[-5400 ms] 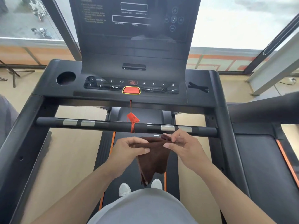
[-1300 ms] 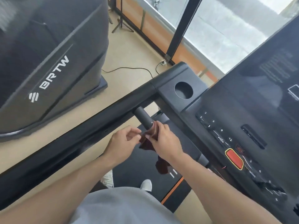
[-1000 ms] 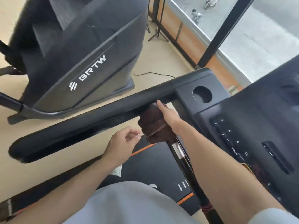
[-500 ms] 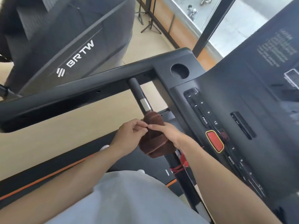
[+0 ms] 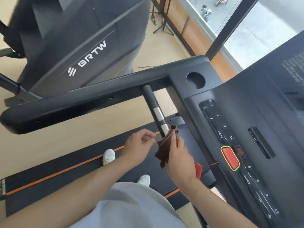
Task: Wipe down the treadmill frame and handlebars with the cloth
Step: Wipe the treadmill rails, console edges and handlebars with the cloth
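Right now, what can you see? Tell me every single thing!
cloth: one, brown, bunched around the crossbar, held in the right hand
crossbar: one, black with silver patches, running from the side rail
side rail: one, black, along the left
cup hole: one, round, at the console corner
console: one, black, on the right
stop button: one, red with a yellow edge, on the console
belt: one, black with orange stripes, underfoot
other machine: one, dark grey, marked BRTW
shoes: two, white, on the belt
left hand: one, beside the cloth
right hand: one, gripping the cloth
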`<state>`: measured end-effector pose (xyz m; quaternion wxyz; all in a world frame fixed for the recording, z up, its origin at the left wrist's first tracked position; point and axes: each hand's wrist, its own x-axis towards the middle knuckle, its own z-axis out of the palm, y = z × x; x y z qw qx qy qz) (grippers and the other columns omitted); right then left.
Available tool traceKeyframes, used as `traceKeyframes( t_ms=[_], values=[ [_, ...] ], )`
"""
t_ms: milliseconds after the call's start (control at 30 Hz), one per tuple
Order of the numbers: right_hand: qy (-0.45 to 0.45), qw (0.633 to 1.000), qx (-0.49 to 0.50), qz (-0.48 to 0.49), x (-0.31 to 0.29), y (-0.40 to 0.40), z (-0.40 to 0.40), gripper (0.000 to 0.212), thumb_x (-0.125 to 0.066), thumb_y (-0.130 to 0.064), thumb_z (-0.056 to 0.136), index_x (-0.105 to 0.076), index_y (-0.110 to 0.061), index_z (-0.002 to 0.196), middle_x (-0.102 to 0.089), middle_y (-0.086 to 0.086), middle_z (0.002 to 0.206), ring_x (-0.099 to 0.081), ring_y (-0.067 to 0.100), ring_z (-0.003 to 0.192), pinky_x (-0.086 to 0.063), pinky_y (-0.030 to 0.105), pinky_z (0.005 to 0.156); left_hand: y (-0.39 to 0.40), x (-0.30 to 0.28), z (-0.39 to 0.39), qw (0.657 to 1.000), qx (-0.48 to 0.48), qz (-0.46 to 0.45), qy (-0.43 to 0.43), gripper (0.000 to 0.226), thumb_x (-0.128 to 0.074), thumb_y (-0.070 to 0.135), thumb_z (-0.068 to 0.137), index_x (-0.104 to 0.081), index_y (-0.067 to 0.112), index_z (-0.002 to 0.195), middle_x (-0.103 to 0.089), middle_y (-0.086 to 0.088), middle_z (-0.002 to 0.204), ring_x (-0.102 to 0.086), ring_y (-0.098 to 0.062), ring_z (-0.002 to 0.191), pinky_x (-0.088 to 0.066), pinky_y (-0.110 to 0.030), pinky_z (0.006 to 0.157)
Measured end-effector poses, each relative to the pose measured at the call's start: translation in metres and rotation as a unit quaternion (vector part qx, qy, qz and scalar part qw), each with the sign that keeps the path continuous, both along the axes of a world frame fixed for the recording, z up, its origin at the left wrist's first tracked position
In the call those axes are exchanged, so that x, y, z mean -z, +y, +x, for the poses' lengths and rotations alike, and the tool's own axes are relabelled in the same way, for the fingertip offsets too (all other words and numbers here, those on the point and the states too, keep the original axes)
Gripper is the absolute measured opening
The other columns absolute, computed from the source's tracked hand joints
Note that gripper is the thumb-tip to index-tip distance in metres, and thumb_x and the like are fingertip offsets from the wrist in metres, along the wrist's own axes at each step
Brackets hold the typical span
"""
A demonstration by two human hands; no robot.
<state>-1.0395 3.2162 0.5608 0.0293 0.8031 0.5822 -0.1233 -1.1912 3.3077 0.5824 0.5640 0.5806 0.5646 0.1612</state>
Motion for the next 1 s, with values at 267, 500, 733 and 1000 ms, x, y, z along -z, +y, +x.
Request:
traceKeyframes(
  t_ms=[267, 500, 733, 1000],
  values=[
    [-0.077, 0.994, -0.078, 0.027, 0.011, 0.042, -0.011, 0.1, -0.076, -0.007, 0.074, -0.023, -0.003, 0.16, -0.032, 0.027, 0.16, -0.058, 0.04, 0.116, -0.057, 0.046, 0.082, 0.043, 0.002, -0.021, 0.999, -0.044, 0.0, -0.006, 0.012, -0.069, 0.02, 0.091, -0.071, 0.032, 0.09, -0.073, 0.012, 0.087, -0.068, -0.004, 0.087, -0.051, -0.023, 0.08],
    [-0.001, 0.996, -0.043, 0.081, 0.003, 0.145, -0.023, 0.093, -0.071, -0.024, 0.082, -0.022, -0.013, 0.16, -0.035, 0.012, 0.159, -0.058, 0.033, 0.122, -0.055, 0.039, 0.069, 0.076, 0.004, -0.038, 1.0, -0.023, -0.01, -0.007, 0.013, -0.069, 0.019, 0.09, -0.072, 0.032, 0.088, -0.073, 0.011, 0.084, -0.069, -0.008, 0.087, -0.056, -0.037, 0.089],
    [0.201, 0.95, 0.205, 0.125, -0.018, 0.218, -0.033, 0.019, -0.046, -0.047, 0.103, -0.042, -0.029, 0.102, -0.061, -0.003, 0.098, -0.064, 0.037, 0.099, -0.037, 0.038, 0.074, 0.107, -0.006, -0.062, 1.0, -0.014, 0.014, 0.015, 0.016, -0.068, 0.018, 0.09, -0.071, 0.033, 0.084, -0.074, 0.011, 0.083, -0.07, -0.008, 0.083, -0.057, -0.036, 0.085],
    [0.44, 0.852, 0.279, 0.051, -0.022, 0.237, -0.001, 0.023, -0.054, -0.046, 0.101, -0.066, -0.028, 0.11, -0.07, 0.0, 0.108, -0.066, 0.017, 0.095, -0.046, 0.03, 0.089, 0.095, -0.013, -0.094, 0.999, -0.022, 0.011, 0.022, 0.016, -0.069, 0.015, 0.09, -0.071, 0.031, 0.085, -0.074, 0.008, 0.083, -0.071, -0.01, 0.083, -0.056, -0.033, 0.086]
  ],
)
